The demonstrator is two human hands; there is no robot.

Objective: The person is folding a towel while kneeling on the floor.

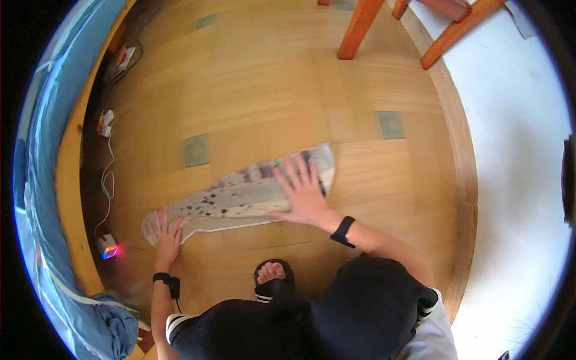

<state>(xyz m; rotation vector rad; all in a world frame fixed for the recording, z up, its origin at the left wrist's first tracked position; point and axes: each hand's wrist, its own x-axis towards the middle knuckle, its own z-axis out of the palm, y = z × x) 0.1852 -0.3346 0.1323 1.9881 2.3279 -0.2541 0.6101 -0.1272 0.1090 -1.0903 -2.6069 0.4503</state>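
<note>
A folded grey-and-cream cloth (pixel 245 193) with dark spots and purplish patches lies slantwise on the wood-patterned floor (pixel 252 108). My left hand (pixel 166 236) rests on its narrower left end, fingers spread. Towards the wider right end, my right hand (pixel 301 198) lies palm down with the fingers apart. Neither hand grips the cloth. Black bands circle both my wrists. What the fabric is and what lies under its folds cannot be told.
A wooden bed frame (pixel 67 180) with blue bedding (pixel 54 112) borders the left. Beneath it are a white cable (pixel 107 180) and a glowing device (pixel 109 249). Orange-brown wooden furniture legs (pixel 355 33) stand at the top right. My slippered foot (pixel 272 274) is below the cloth.
</note>
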